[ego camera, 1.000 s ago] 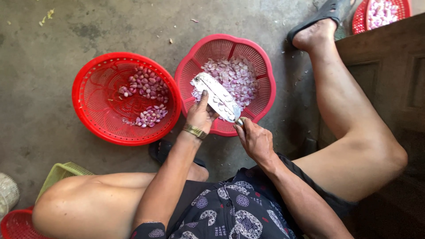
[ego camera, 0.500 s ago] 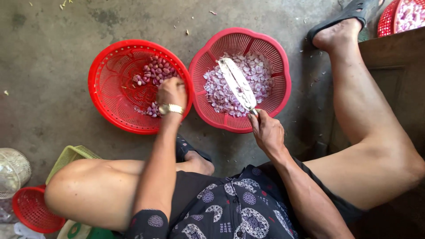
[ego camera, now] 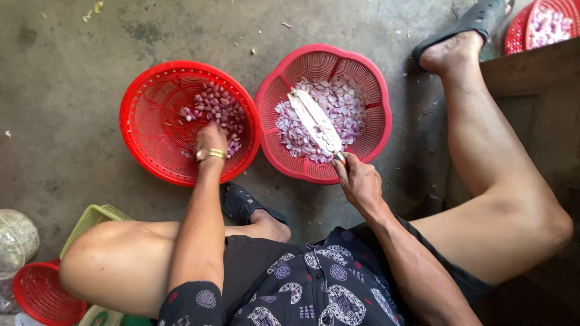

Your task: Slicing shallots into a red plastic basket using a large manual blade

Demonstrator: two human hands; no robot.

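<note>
right hand [ego camera: 357, 181] clamped on knife [ego camera: 315, 121], blade angled up-left over sliced-shallot basket [ego camera: 379, 90]; left hand's [ego camera: 210, 140] grip unclear

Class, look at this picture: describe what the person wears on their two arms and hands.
Both arms are bare below short dark sleeves printed with round white and purple patterns and small red dots. The left hand has a gold-coloured band at the wrist. The right hand wears nothing visible. No gloves.

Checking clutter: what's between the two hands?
Head view: between left hand and right hand lie the touching rims of the left basket and right basket, then bare floor.
</note>
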